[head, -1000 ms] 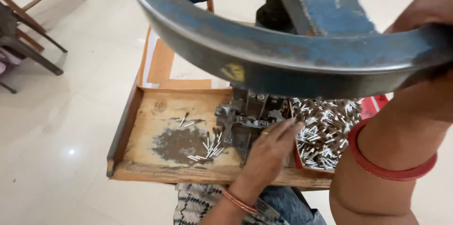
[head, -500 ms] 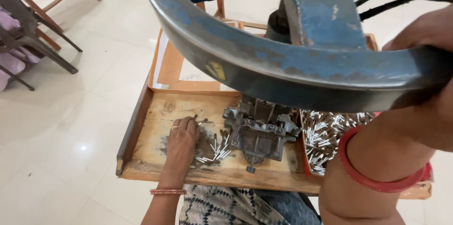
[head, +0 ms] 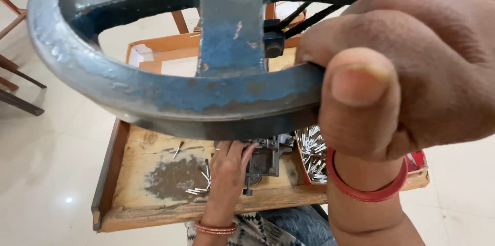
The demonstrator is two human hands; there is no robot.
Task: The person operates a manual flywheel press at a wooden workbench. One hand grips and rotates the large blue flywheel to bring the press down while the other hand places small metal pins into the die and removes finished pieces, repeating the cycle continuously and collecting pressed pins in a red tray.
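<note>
The large round cast-iron handwheel (head: 170,91) is worn blue over grey metal. The flat wooden tray (head: 149,153) is pale tan with a dark grey stain, its small metal pins (head: 312,153) silvery. The plastic wrist bangle (head: 367,186) is red, and the lap cloth (head: 258,230) is black-and-white zigzag.

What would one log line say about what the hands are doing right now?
right hand: grips blue handwheel rim | left hand: at metal press die | small metal pins on wooden tray

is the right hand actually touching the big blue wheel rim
Touching. The head view shows the right hand wrapped over the blue handwheel rim, thumb pressed across its edge with no gap.
</note>
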